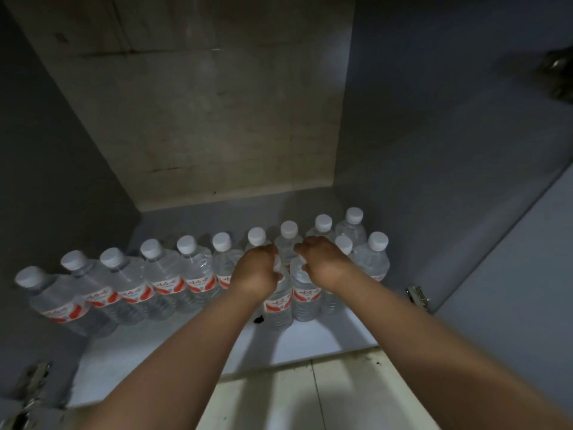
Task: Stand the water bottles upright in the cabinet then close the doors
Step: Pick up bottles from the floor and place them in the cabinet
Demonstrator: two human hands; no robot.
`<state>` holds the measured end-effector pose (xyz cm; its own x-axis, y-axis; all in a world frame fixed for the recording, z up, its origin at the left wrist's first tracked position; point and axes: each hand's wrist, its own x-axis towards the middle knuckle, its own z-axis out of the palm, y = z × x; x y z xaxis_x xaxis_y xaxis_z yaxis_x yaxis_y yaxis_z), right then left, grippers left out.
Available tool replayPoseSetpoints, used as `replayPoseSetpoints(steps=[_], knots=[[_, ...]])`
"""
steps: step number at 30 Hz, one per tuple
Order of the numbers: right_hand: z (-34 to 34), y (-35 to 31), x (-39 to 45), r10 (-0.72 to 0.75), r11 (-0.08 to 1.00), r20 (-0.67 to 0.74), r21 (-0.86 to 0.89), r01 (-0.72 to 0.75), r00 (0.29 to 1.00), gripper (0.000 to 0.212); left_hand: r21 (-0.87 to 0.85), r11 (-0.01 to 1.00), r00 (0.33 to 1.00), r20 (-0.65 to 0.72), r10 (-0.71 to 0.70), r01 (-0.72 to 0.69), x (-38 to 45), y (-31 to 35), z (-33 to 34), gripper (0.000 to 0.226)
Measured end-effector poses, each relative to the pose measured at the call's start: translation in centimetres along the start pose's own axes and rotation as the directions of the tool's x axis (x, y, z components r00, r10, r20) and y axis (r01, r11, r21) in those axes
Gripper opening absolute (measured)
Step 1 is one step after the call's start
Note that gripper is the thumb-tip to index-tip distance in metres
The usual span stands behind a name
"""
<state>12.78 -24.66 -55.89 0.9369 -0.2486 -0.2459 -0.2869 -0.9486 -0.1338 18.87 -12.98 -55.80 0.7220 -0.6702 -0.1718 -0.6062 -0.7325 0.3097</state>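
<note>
Several clear water bottles (161, 274) with white caps and red-and-white labels stand upright in a row across the grey cabinet floor (173, 342). More bottles (372, 259) stand grouped at the right rear. Two bottles stand in front of the row, side by side. My left hand (257, 270) is closed over the top of the left front bottle (277, 302). My right hand (322, 262) is closed over the top of the right front bottle (305, 297). Both caps are hidden under my hands.
The cabinet has a bare concrete-like back wall (201, 103) and grey side walls. Metal hinges show at the lower left (34, 380) and at the right (418, 296), where an open door (511, 274) hangs. A pale tiled floor (310, 395) lies below the cabinet edge.
</note>
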Motion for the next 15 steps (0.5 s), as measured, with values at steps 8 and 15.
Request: replayPoseSetpoints(steps=[8,15], knots=[[1.2,0.8,-0.6,-0.073,0.995,-0.032,0.072,0.075,0.997,0.06,-0.006,1.0,0.995,0.097,0.008,-0.007,-1.0,-1.1,0.0,0.069],[-0.2,0.0,-2.6,-0.066,0.997,-0.082,0.029,0.069,0.994,0.056,0.257,0.966,1.0,-0.003,0.022,-0.02,-3.3,-2.5,-1.8,0.052]])
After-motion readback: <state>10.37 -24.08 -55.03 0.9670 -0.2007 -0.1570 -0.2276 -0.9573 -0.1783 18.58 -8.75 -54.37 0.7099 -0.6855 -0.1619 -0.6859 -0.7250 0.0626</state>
